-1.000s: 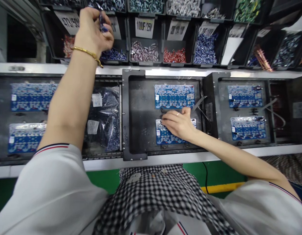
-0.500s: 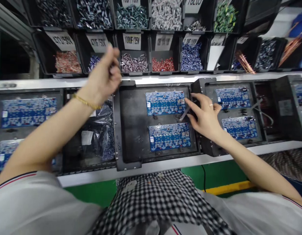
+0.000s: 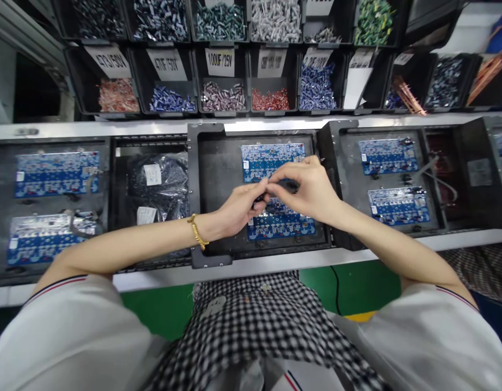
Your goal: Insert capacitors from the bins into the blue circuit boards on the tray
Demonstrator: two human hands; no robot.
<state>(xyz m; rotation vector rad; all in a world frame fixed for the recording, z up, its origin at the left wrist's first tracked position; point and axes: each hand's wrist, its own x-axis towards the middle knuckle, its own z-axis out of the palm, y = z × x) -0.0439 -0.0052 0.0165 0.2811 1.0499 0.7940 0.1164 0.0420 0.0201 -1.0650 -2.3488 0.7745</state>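
Note:
My left hand is closed, its thumb and fingertips pinched round something small and dark that I cannot identify. My right hand meets it fingertip to fingertip, thumb and forefinger pressed together; whatever lies between them is hidden. Both hands hover over the gap between two blue circuit boards in the middle tray. The upper circuit board is partly covered by my right hand. The lower circuit board shows below the fingers, its upper left part covered.
Labelled black bins of small components line the back, behind a metal rail. To the left, plastic bags of dark parts lie beside another tray with two boards. Rightward sits a tray with two more boards.
My left hand has come down from the component bins to the middle tray. My right hand has moved left from the tray's right edge, and the two hands now meet at their fingertips.

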